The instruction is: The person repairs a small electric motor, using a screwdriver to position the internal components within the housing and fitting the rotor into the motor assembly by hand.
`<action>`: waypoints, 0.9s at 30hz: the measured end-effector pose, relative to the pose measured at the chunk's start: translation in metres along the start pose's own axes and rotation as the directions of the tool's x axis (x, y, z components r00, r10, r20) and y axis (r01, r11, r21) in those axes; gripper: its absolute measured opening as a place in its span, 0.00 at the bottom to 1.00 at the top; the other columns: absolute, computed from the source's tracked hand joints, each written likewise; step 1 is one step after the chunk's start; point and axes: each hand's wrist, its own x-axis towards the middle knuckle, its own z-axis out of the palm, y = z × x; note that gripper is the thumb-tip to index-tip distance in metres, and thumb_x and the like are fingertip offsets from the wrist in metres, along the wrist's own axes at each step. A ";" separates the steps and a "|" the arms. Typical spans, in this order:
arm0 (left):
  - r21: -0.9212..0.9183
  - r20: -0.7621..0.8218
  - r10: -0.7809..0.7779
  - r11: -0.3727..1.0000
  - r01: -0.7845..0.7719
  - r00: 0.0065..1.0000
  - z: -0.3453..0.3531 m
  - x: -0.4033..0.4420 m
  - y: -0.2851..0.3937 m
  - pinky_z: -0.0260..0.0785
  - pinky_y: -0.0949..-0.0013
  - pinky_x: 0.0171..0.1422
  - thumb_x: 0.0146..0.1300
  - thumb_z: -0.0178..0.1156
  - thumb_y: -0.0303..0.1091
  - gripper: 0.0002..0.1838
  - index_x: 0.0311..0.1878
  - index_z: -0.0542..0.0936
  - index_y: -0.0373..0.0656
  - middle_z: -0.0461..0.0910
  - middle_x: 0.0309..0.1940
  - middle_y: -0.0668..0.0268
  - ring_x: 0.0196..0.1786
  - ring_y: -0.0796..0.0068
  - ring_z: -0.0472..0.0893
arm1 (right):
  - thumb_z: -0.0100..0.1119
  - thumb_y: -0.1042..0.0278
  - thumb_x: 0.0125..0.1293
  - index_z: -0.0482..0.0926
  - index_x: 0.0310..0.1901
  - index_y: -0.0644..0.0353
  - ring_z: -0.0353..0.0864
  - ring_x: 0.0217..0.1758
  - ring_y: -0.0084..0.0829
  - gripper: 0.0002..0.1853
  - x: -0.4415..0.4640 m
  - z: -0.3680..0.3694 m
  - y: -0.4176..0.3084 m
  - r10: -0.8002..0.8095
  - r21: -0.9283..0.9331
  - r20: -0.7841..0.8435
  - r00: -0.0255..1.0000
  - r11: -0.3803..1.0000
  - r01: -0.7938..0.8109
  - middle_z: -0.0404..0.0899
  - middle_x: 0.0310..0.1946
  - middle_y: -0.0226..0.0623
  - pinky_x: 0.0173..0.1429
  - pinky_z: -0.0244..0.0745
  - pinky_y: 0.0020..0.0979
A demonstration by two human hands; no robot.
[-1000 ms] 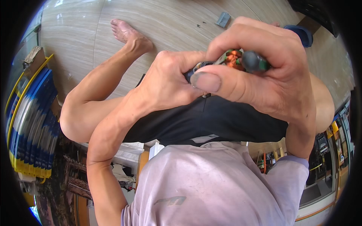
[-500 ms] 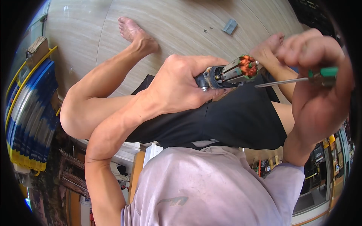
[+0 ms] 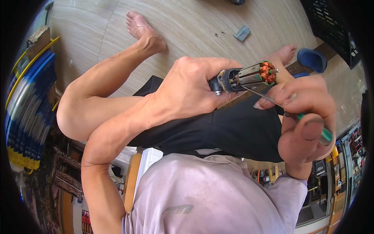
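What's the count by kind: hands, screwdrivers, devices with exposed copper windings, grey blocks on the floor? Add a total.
Hands: 2 (left hand, right hand)
Screwdriver: 1
Device with exposed copper windings: 1
Grey block: 1
Total: 5

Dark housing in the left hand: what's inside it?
A metal core with copper windings protrudes from the housing. The housing and left hand cover anything deeper.

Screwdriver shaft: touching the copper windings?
Apart. The head view shows background between the screwdriver shaft and the copper windings; the shaft passes below them in the picture.
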 end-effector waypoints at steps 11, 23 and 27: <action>0.030 -0.004 -0.023 0.999 0.023 1.000 -0.002 -0.002 0.001 0.82 0.61 0.44 0.54 0.76 0.30 0.21 0.52 0.86 0.39 0.88 0.39 0.51 0.40 0.53 0.89 | 0.51 0.61 0.80 0.77 0.47 0.68 0.80 0.41 0.33 0.15 0.009 0.011 0.006 -0.139 -0.127 0.076 0.987 0.981 0.148 0.78 0.42 0.47 0.50 0.79 0.32; 0.125 -0.063 0.071 0.990 -0.063 0.995 -0.001 -0.004 -0.001 0.81 0.59 0.42 0.51 0.76 0.28 0.22 0.52 0.85 0.40 0.87 0.37 0.53 0.39 0.52 0.88 | 0.52 0.65 0.79 0.78 0.46 0.68 0.78 0.41 0.31 0.13 0.005 0.012 -0.002 -0.041 -0.109 0.012 0.999 0.993 0.042 0.78 0.40 0.45 0.49 0.76 0.30; 0.184 -0.020 0.045 0.982 -0.040 0.999 -0.006 -0.003 0.005 0.82 0.65 0.48 0.48 0.80 0.25 0.28 0.56 0.86 0.37 0.89 0.44 0.54 0.43 0.58 0.90 | 0.52 0.64 0.80 0.78 0.45 0.68 0.78 0.41 0.31 0.13 0.008 0.004 -0.004 0.015 -0.112 0.098 0.995 0.994 -0.003 0.79 0.39 0.44 0.49 0.75 0.30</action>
